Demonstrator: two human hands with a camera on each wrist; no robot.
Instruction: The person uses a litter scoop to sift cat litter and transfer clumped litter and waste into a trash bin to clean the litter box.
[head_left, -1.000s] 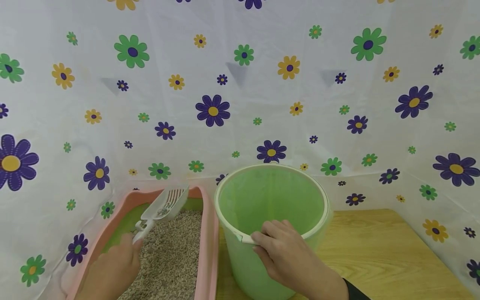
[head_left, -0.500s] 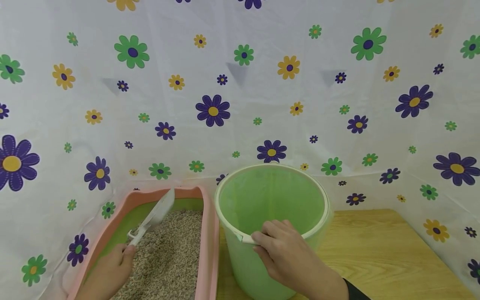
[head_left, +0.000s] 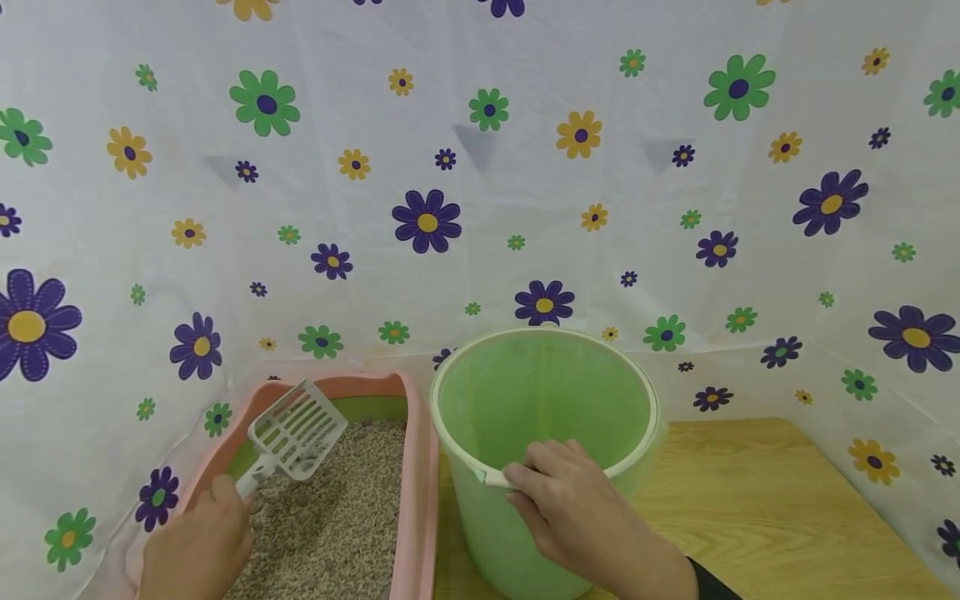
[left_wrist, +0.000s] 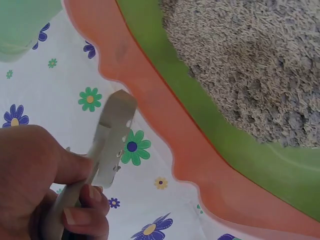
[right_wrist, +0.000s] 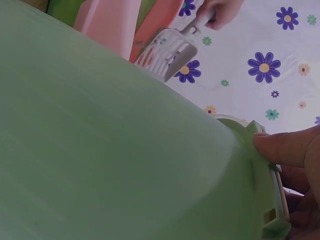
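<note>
My left hand (head_left: pixel 198 542) grips the handle of a white slotted litter scoop (head_left: pixel 298 427), its blade tilted with the slots facing me. A few small grey clumps lie in the blade. The scoop is held above the far left part of a pink litter box (head_left: pixel 416 500), apart from the litter (head_left: pixel 337 508) inside. In the left wrist view, the scoop (left_wrist: pixel 117 115) shows edge-on, fingers curled round its handle. My right hand (head_left: pixel 573 512) holds the front rim of a light green bucket (head_left: pixel 487 525), thumb outside (right_wrist: pixel 280 147) and fingers curled over the edge.
Right of the litter box, the bucket stands upright on a wooden tabletop (head_left: pixel 765 500). A white sheet with printed flowers (head_left: pixel 480 208) rises behind and along both sides, close to the far edges of the box and bucket.
My left hand has moved a little left and turned the scoop, which went from lengthwise to edge-on to slots facing me, and swung left. My right hand and the bucket have stayed put.
</note>
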